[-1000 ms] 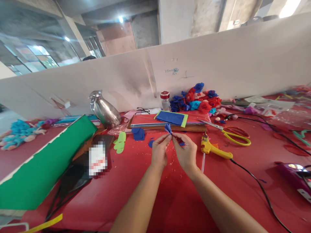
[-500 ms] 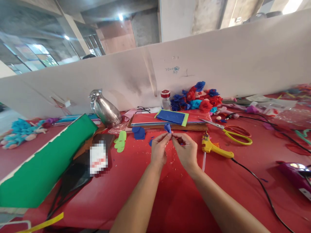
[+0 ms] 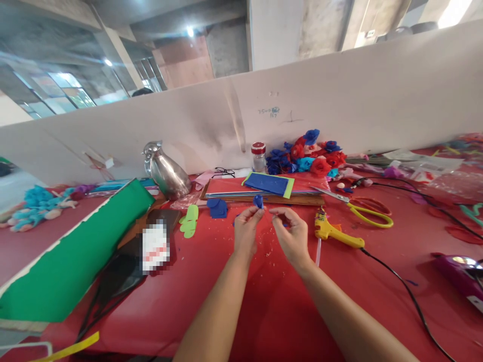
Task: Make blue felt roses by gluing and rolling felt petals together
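Observation:
A small rolled blue paper flower bud (image 3: pixel 258 201) stands up between the thumb and fingers of my left hand (image 3: pixel 247 232), which is closed on its base. Just to the right, my right hand (image 3: pixel 292 234) is apart from the bud, its thumb and forefinger slightly parted with nothing visible at their tips. A bit of blue shows through the gap behind those fingers; whether it is held I cannot tell. Cut blue paper petals (image 3: pixel 217 208) lie beyond my left hand, beside light green paper cutouts (image 3: pixel 189 221).
To the right are a yellow glue gun (image 3: pixel 335 234) with a black cord and yellow-handled scissors (image 3: pixel 370 215). Behind are stacked paper sheets (image 3: pixel 230 186), a red-lidded jar (image 3: pixel 258 158), paper flowers (image 3: pixel 307 156) and a metal jug (image 3: pixel 168 173). A green board (image 3: pixel 86 251) lies left.
My right hand has let go of the blue bud and drawn slightly right. The bud stays in my left hand, tilted a little differently. The view has shifted slightly.

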`<state>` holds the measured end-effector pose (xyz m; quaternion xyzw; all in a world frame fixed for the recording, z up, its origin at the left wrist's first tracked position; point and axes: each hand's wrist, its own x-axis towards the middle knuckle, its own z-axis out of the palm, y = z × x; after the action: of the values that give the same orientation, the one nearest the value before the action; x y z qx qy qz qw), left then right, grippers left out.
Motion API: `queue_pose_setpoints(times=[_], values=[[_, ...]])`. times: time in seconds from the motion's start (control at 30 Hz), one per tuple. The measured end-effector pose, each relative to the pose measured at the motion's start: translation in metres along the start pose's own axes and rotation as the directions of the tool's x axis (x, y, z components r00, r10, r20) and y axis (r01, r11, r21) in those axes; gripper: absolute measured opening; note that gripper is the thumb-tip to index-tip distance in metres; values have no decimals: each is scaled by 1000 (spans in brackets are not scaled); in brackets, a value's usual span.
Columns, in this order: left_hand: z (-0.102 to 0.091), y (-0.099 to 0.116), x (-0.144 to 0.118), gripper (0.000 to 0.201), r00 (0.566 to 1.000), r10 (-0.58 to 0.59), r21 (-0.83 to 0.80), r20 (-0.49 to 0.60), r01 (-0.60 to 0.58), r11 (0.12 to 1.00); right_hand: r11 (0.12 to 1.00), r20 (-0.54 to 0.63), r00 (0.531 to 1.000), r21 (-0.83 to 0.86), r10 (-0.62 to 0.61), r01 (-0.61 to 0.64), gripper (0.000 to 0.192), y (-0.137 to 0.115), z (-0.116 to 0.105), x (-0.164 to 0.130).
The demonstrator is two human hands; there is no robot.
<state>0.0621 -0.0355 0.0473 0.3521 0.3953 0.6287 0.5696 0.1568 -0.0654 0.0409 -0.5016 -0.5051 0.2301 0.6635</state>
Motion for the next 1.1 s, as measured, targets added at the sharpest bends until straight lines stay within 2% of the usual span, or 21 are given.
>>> queue_pose_setpoints(times=[0.23,0.53,0.63,0.87,1.1], values=[[-1,-4,-2,19,998,5,44,68,-8,999,993,49,994,-50,-101,104,15,-8,0,-1],[-2,-6,-2,15,999,23,89,40,-27,996,971,63,980,-134,-189,196,17,-9,-3,-3],[-3,-5,-2,13,996,59,94,66,-65,994,978,44,989,-147,-143,148,14,-8,-3,-2],[-4,0,2,13,988,143,102,60,-148,984,978,125,991,-196,-41,65,11,3,1,3],[-5,1,3,28,989,-69,-125,133,86,988,987,192,981,-160,10,21,14,5,3,0]])
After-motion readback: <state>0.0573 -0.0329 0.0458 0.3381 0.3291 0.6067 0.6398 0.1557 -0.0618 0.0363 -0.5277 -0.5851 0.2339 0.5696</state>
